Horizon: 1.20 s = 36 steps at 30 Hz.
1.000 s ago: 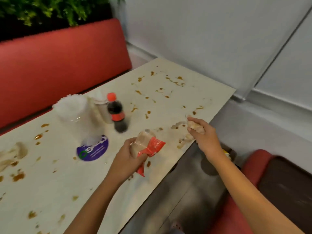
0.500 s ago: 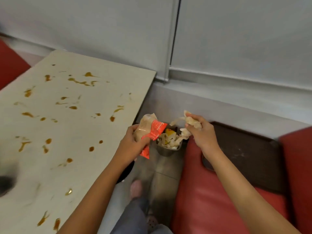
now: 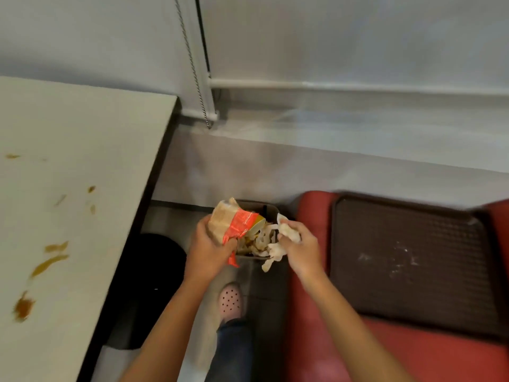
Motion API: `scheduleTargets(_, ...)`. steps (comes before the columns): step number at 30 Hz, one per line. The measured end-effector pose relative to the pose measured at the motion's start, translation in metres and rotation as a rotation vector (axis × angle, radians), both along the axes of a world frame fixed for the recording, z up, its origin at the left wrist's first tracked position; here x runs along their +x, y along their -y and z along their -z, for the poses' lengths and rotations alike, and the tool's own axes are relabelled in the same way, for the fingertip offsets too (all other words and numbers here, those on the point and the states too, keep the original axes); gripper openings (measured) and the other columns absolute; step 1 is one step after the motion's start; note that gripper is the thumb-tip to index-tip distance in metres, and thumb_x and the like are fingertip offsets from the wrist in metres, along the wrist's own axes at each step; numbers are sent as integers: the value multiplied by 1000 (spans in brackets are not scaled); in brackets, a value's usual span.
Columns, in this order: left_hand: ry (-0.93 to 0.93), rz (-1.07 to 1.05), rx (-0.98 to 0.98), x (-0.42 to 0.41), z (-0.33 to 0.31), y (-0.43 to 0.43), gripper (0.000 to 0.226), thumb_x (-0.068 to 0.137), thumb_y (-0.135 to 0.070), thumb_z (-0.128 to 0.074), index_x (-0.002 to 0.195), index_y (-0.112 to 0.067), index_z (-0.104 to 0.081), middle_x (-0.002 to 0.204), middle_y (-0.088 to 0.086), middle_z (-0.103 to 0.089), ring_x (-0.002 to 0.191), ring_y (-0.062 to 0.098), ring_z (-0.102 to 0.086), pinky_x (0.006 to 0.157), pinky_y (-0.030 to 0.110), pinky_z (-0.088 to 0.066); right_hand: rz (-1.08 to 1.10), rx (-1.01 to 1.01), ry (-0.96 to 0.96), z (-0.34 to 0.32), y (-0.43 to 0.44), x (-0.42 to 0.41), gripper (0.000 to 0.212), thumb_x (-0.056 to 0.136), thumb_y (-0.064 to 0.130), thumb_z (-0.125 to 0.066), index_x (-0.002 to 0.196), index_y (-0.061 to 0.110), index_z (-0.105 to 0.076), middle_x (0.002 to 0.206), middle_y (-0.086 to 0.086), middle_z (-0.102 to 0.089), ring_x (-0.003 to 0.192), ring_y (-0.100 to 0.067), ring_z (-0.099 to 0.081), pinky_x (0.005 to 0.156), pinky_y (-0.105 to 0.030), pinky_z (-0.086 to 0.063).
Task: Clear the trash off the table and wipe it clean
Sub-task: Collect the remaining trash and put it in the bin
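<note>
2 hands over 1 bin (image 3: 268, 209). L hand (image 3: 209, 252) fingers curl round 1 wrapper (image 3: 234, 221) above bin's left rim; R hand (image 3: 303, 246) fingers pinch 1 tissue (image 3: 287, 232) above right rim. Counter (image 3: 68, 133) left of bin, at least 6 stains (image 3: 23, 307). 1 tray (image 3: 407, 257) right of bin.

Left hand (image 3: 208, 252) grips orange snack wrapper (image 3: 234, 221), right hand (image 3: 303, 245) grips crumpled napkin (image 3: 287, 232); both over trash bin (image 3: 268, 208). Stained table (image 3: 82, 139) at 9 o'clock, brown tray (image 3: 407, 257) at 3 o'clock.

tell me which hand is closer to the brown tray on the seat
Right. The right hand, holding crumpled napkins, sits just left of the tray; the left hand, gripping a wrapper, is farther left, across the bin.
</note>
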<state>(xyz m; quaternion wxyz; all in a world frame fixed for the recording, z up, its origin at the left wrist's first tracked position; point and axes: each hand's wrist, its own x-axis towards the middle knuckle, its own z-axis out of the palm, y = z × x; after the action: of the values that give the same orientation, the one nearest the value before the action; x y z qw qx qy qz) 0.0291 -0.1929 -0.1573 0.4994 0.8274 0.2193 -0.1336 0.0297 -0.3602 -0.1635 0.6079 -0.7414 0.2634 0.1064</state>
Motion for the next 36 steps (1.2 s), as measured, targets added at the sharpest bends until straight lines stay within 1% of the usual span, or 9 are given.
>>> scheduleTargets(2,-34,-8,91,18,42,6,78,74,-17,-74,139,-19,-32,134,6,-36,117,22,-46,91,41,-46,21,-8,-55,43,-1,14,27,84,1,-58,105,17,-64,107,-13,-64,96,-23,-60,80,-29,-48)
scheduleTargets(4,-73,17,149,32,86,12,83,75,-22,-74,142,-21,-26,138,8,-31,120,27,-46,90,38,-45,51,-36,-112,88,-1,24,28,85,4,-58,111,14,-63,110,-12,-62,98,-23,-59,78,-27,-47)
scheduleTargets(9,-51,168,223,52,184,18,89,75,-33,-75,144,-19,-20,138,10,-32,121,25,-44,83,32,-41,86,-75,-253,186,-10,42,35,87,12,-58,121,19,-56,119,-9,-56,105,-25,-56,91,-43,-49)
scheduleTargets(13,-57,192,249,70,238,17,89,79,-34,-71,146,-21,-14,141,11,-30,125,28,-41,90,37,-41,93,-119,-300,238,-19,55,39,89,13,-57,127,16,-52,126,-10,-50,113,-26,-51,87,-29,-44)
scheduleTargets(18,-38,199,259,96,280,13,86,82,-36,-67,146,-20,-12,142,11,-30,125,28,-41,91,35,-38,-30,-217,-343,283,-21,76,44,91,17,-56,133,13,-45,134,-14,-44,120,-29,-46,98,-35,-41)
scheduleTargets(22,-105,224,322,116,300,21,88,82,-39,-67,147,-17,-12,142,14,-29,128,30,-34,95,37,-35,-206,-216,-442,301,-17,88,61,88,32,-59,140,15,-34,138,-13,-42,124,-30,-44,98,-37,-39)
scheduleTargets(28,-106,259,400,122,303,40,90,83,-33,-67,147,-11,-9,147,15,-15,135,31,-19,105,41,-33,-184,-164,-415,295,-10,92,63,89,27,-59,143,15,-30,141,-12,-42,129,-30,-41,101,-40,-38)
scheduleTargets(32,-7,272,420,126,310,46,84,82,-28,-69,146,-15,-16,144,15,-18,133,30,-22,106,41,-35,-196,-210,-388,293,-9,96,51,94,28,-51,140,14,-34,139,-12,-44,126,-30,-44,98,-38,-40)
scheduleTargets(36,-82,343,378,128,328,45,69,89,-28,-60,144,-14,-21,140,16,-26,125,30,-38,98,39,-38,-234,-240,-394,300,-11,98,42,96,25,-46,136,15,-39,136,-13,-46,123,-30,-46,97,-39,-42)
